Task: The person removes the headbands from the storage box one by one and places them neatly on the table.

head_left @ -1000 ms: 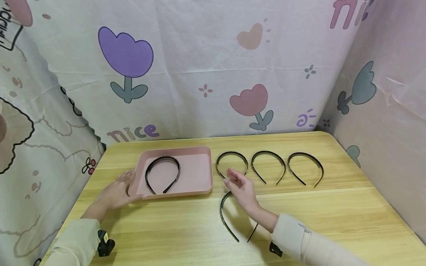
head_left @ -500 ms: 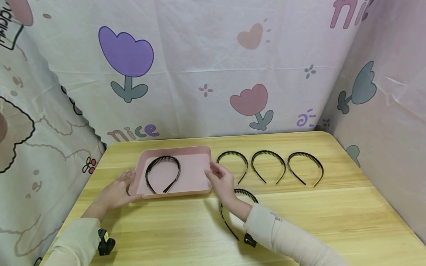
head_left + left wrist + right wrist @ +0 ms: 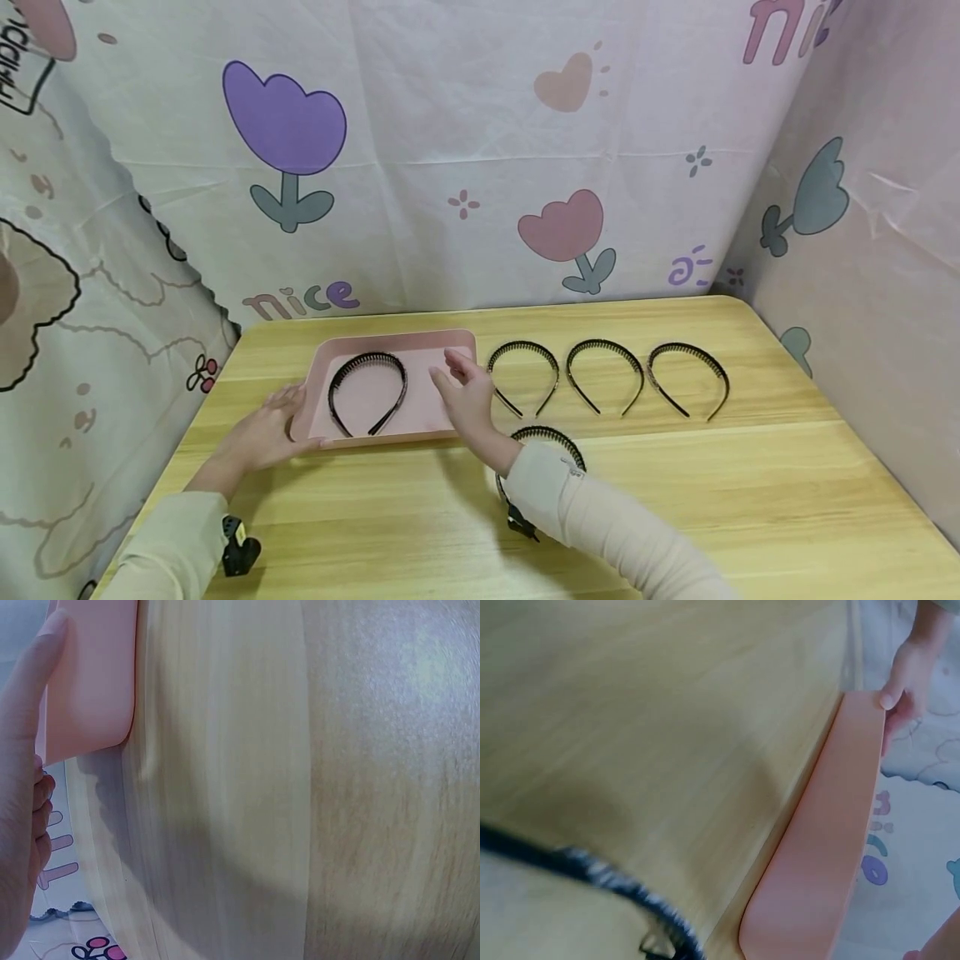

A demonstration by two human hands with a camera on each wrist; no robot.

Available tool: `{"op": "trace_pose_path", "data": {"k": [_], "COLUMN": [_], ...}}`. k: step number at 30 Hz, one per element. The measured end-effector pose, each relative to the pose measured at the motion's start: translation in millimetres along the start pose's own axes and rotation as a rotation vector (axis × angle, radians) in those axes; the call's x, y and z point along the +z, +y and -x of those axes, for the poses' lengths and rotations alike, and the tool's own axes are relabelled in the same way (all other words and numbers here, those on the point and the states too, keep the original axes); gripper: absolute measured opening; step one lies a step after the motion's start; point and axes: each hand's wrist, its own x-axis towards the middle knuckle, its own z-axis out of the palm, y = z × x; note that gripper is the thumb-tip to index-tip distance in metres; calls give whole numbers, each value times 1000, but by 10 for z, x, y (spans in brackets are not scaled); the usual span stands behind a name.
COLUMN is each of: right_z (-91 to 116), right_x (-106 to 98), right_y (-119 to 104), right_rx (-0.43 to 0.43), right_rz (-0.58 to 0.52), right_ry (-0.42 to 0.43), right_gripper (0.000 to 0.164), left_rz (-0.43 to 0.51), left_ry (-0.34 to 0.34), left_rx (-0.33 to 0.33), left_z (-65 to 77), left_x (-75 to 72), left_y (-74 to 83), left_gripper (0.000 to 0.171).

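My left hand (image 3: 262, 433) grips the left end of a shallow pink tray (image 3: 390, 439), its thumb against the front side. In the left wrist view, the thumb lies along the tray wall (image 3: 94, 682). Inside the tray's left half rests a black toothed headband (image 3: 367, 357). My right hand (image 3: 471, 404) hovers over the tray's right end with its fingers loosely spread and holds nothing. Beneath my right forearm another black headband (image 3: 551, 432) lies on the table, partly hidden by the sleeve; its blurred band (image 3: 615, 881) crosses the right wrist view.
To the right of the tray, three similar headbands lie in a row: a near one (image 3: 522, 344), a middle one (image 3: 606, 343) and a far-right one (image 3: 690, 348). The wooden table (image 3: 750, 500) meets a patterned cloth (image 3: 450, 125) at the back and sides.
My right hand has moved left, from above the front headband to over the tray's right end. The left hand, the tray and the headbands have stayed in place.
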Motion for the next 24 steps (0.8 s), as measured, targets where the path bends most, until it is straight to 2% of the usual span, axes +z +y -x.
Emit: {"op": "trace_pose_path", "data": {"k": [4,12,18,24], "right_z": [-35,-88,-132,-145], "right_x": [97,219,249,330], "right_y": [47,108,171,245], "right_rx": [9,88,93,163], "right_rz": [23,97,108,118], "right_ry": [11,27,12,11], "right_gripper": [32,33,33,36], "left_rz": [2,0,4,4], "left_ry": [0,-5,1,-3], "left_rx": [-2,3,1,3], "left_z": [2,3,7,1], "left_x": [-3,0,-1,2], "left_y": [0,1,-6,-17], "left_gripper": [102,101,101,101]}}
